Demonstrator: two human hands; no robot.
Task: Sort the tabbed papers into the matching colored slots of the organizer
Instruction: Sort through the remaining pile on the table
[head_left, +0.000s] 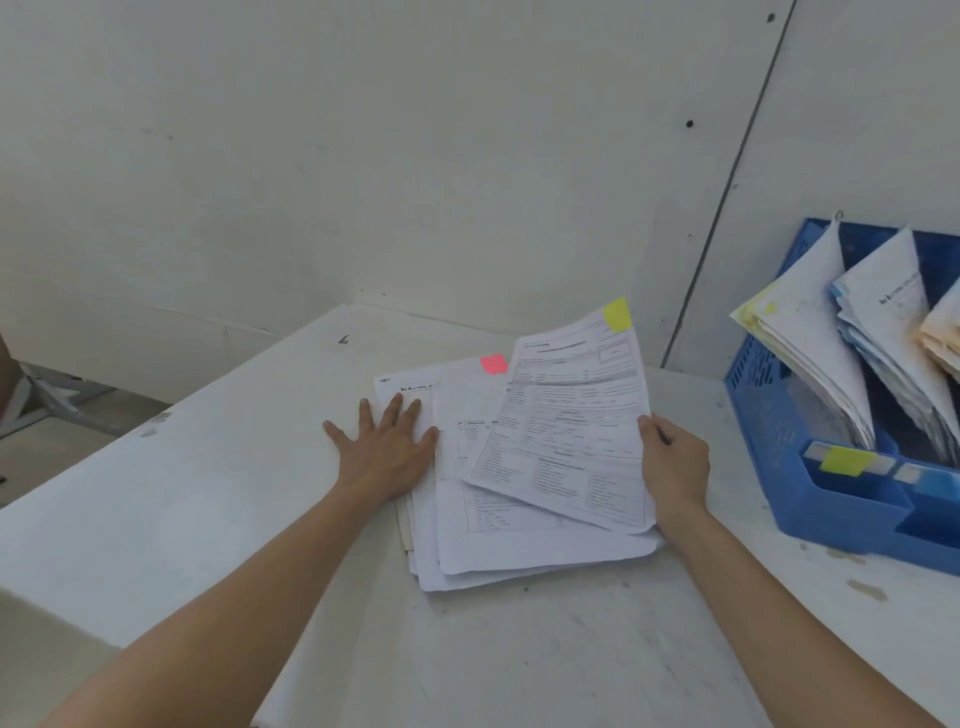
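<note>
A stack of printed papers (519, 545) lies on the white table (208, 493). My left hand (384, 447) presses flat on the stack's left side, fingers spread. My right hand (675, 462) pinches the right edge of the top sheet (566, 426), which is lifted and tilted and carries a yellow tab (617, 315) at its top corner. The sheet under it shows a pink tab (493, 364). At the right stands the blue organizer (769, 415); a yellow label (842, 460) marks its nearest front slot, and several bundles of papers lean in its slots.
A white wall rises right behind the table. The table's left edge drops to the floor, where a metal frame (57, 400) stands. The organizer's other slot labels run off the right edge of the view.
</note>
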